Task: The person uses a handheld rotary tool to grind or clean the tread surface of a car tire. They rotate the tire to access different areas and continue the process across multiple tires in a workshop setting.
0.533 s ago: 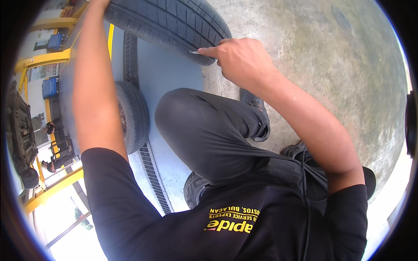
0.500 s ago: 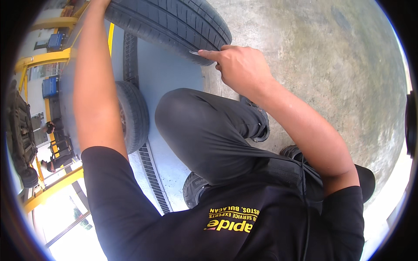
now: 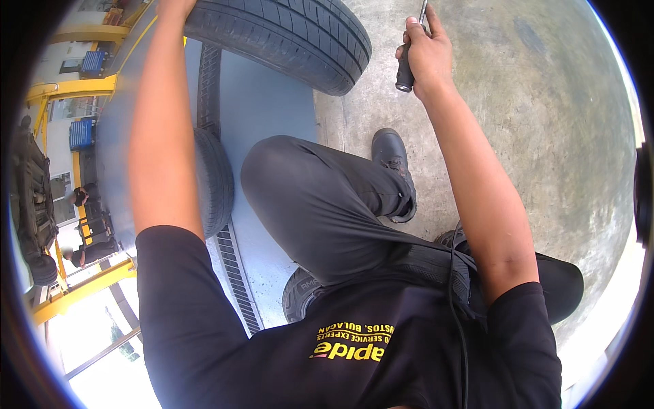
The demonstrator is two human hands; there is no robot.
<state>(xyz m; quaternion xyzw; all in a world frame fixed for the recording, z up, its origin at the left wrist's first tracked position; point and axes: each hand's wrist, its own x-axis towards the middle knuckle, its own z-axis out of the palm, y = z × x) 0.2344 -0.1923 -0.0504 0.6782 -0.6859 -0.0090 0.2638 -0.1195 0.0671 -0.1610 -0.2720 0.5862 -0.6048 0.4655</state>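
- Looking at the head view, what's different from half a second ago?

- Right hand (image 3: 430, 58) came away from the tire (image 3: 293, 34), basically. Its finger was up at the edge of the tread, now it's out over the floor (image 3: 490, 123), well apart from the rubber. So I'd say the work on that edge is paused, imo.

- And how are the hands?

- Right one's wrapped round the black handle of a tool (image 3: 405, 71), metal shaft running up out of frame. Left hand (image 3: 176, 5) is at the tire's left end, but it's cut off, so can't tell if it's gripping or just resting.

- Where's the tire sitting?

- Top middle, tread showing, between both hands.
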